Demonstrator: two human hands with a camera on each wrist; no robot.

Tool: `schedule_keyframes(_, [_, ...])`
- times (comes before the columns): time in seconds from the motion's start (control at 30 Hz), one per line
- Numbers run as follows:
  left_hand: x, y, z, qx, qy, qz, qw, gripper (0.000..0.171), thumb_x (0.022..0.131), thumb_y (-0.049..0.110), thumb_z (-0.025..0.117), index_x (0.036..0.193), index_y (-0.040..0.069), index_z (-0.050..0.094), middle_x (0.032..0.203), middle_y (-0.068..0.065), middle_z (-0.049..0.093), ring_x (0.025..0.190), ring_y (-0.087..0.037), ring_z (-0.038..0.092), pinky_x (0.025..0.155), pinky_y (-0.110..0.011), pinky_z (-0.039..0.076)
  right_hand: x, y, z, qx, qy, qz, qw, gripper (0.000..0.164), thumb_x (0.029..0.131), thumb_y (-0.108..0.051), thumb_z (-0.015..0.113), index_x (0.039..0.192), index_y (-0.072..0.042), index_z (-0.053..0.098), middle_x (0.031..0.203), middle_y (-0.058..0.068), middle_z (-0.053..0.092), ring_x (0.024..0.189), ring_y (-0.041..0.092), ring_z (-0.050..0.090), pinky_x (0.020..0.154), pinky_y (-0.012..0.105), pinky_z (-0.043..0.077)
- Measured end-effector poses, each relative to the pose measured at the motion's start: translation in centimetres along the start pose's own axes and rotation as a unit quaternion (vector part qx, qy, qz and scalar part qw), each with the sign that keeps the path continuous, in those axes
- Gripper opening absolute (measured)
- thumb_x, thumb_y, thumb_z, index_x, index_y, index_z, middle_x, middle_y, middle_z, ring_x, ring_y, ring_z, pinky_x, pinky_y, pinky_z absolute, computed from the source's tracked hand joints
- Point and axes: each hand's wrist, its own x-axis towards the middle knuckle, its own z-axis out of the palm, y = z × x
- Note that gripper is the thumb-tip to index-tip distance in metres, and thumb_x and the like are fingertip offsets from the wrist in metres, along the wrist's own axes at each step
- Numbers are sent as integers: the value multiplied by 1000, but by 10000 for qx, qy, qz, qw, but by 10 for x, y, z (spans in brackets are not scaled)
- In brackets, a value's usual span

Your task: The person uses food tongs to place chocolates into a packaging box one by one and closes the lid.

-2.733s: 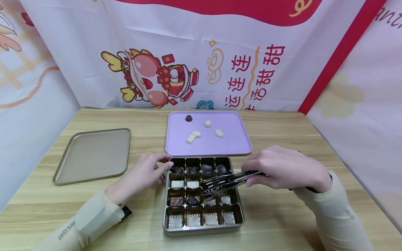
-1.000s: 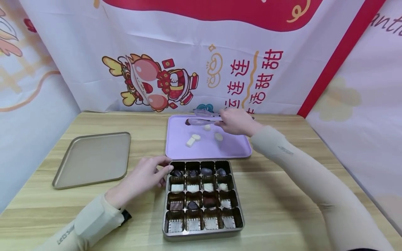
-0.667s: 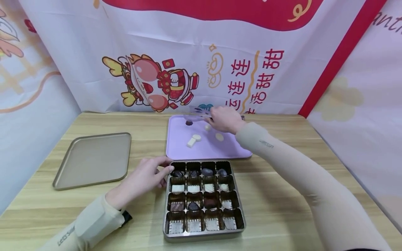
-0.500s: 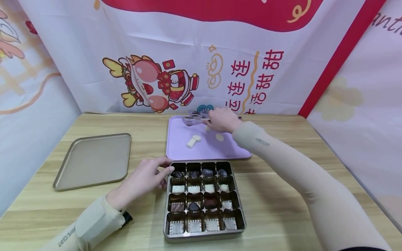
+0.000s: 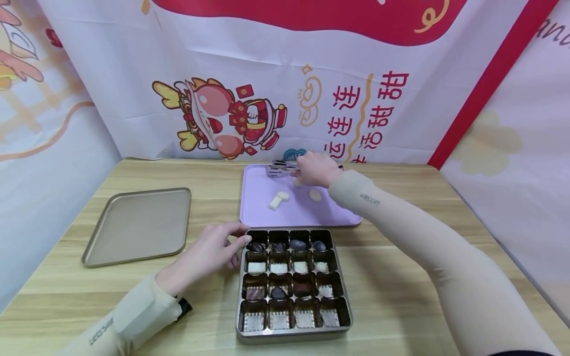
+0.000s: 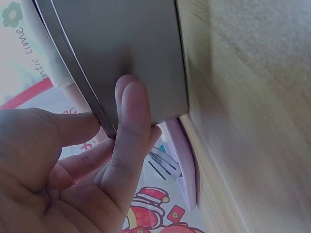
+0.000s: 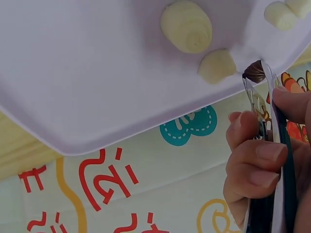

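My left hand (image 5: pixel 218 249) holds the back left corner of a metal chocolate box (image 5: pixel 294 337), thumb on the rim, fingers along the side (image 6: pixel 133 104). Dark chocolates (image 5: pixel 298 245) fill the box's back row and white ones (image 5: pixel 256 268) the second. Dark pieces (image 5: pixel 278 292) sit in three third-row cells; ribbed bottoms show in the front row. At the back of the lilac tray (image 5: pixel 303 216) my right hand (image 5: pixel 317 169) grips metal tongs (image 5: pixel 277 171). Between the tong tips, in the right wrist view, is a dark ridged chocolate (image 7: pixel 254 72).
Several white chocolates (image 5: pixel 275 202) lie on the lilac tray, a round one (image 7: pixel 187 26) near the tongs. A gold-brown baking tray (image 5: pixel 142 227) stands at the left on the wooden table (image 5: pixel 387 306). A printed cloth (image 5: pixel 249 44) hangs close behind.
The right hand has carried the tongs from above the box to the back of the lilac tray. Their tips have closed around the dark chocolate there. The left hand stays at the box corner.
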Motion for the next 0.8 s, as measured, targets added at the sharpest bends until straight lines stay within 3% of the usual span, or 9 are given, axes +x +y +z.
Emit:
schedule_keyframes(0.37, [1, -1, 0, 57, 5, 12, 10000, 28, 98, 16, 62, 123, 4, 64, 101, -13, 70, 52, -14, 63, 46, -28, 55, -5, -2, -2, -137, 118, 38, 9998, 32, 96, -41, 62, 84, -12, 70, 71, 3, 61, 59, 20, 59, 50, 37, 53])
schedule_keyframes(0.6, [1, 0, 2, 64, 2, 32, 10000, 27, 99, 16, 62, 122, 4, 64, 99, -12, 70, 52, -14, 63, 46, -28, 54, -18, -2, -6, -122, 274, 156, 9994, 38, 97, -42, 61, 72, -12, 64, 62, 4, 57, 51, 18, 54, 44, 35, 49])
schedule_keyframes(0.8, [0, 0, -1, 11, 12, 62, 10000, 29, 99, 15, 62, 124, 1, 63, 106, -17, 69, 51, -13, 62, 46, -28, 54, -14, -5, -9, 28, 178, 184, 9997, 43, 98, -44, 58, 68, -13, 58, 63, 4, 57, 53, 19, 55, 43, 34, 49])
